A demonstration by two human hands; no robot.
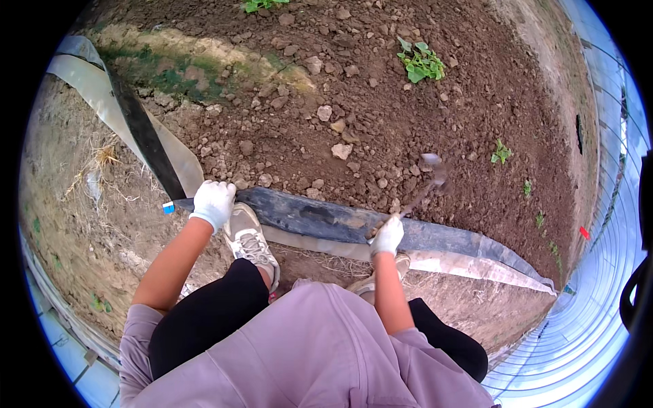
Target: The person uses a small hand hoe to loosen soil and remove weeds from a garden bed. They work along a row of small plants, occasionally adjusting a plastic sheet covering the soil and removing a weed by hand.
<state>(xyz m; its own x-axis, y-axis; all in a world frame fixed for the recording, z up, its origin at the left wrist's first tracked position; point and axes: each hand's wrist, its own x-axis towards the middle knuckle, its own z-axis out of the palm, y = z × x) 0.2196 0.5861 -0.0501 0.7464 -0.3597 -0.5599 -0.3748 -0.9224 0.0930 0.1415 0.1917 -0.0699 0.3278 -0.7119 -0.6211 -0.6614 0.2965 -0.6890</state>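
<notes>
A long strip of black-and-pale plastic mulch film (306, 214) runs along the edge of the tilled soil. My left hand (213, 200), in a white knit glove, is closed on the gathered film beside my left shoe (250, 235). Beyond that hand the strip twists away to the upper left, showing a black side and a milky side. In my right hand (387, 235), gloved as well, is the handle of a small hand hoe (421, 196). Its head is blurred over the loose soil past the film, and I cannot tell whether it touches the ground.
Leafy seedlings (422, 64) grow in the cloddy soil (326, 143), with a smaller one (501, 151) to the right. A blue-and-white piece (168, 207) lies by my left hand. Dry straw (104, 155) litters the path. A hooped greenhouse wall (609, 168) curves along the right side.
</notes>
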